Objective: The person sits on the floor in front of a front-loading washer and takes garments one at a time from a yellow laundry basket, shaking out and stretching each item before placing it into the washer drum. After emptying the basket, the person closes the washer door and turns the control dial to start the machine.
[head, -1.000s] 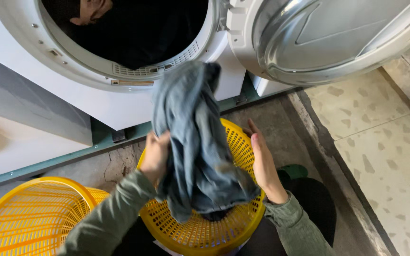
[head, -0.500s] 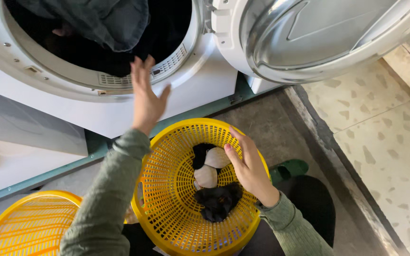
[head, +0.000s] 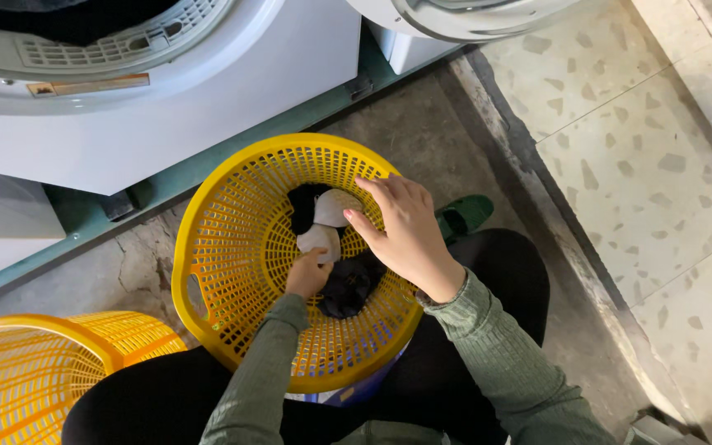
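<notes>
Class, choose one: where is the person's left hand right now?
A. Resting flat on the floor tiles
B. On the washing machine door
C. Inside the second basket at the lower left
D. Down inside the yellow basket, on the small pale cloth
D: the left hand is down inside the yellow basket, its fingers on the small pale cloth.

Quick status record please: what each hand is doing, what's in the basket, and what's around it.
left hand: down inside the yellow basket, fingers on a pale sock
right hand: over the basket's far side, fingers spread, holding nothing visible
basket contents: pale sock, a second light piece, dark garment
washer drum: open, dark laundry inside
second yellow basket: lower left, on the floor
</notes>
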{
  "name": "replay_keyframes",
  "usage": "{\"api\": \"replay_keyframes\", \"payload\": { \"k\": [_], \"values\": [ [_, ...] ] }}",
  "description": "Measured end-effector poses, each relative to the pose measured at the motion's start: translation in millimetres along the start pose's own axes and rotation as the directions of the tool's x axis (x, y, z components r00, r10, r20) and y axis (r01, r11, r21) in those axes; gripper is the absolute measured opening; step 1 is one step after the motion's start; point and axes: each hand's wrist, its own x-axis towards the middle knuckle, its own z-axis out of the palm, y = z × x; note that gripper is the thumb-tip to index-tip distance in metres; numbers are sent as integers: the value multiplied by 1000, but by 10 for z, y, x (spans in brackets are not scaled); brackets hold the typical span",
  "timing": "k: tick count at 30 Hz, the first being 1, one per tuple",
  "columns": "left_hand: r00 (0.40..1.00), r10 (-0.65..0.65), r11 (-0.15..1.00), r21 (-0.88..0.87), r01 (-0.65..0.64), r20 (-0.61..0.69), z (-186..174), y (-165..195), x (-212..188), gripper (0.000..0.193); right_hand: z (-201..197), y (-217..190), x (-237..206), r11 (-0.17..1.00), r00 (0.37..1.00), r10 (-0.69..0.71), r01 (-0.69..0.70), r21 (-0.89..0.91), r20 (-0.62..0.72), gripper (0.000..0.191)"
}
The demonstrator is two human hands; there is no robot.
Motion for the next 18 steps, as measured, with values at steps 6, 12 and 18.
{"api": "replay_keyframes", "payload": {
  "k": [6,12,18],
  "values": [
    [996,-76,991,110,70,50,329,-143,186,69,186,109,-74,972,943,128,-58,-226,307,61],
    [997,-22,1000,15,23,-70,392,-253,504,87,299,111,-160,978,857,141,-43,-205,496,67],
    [997,9,969,246,9,-73,351,-424,866,90,366,106,-134,982,787,167,-80,-169,594,71]
  ]
}}
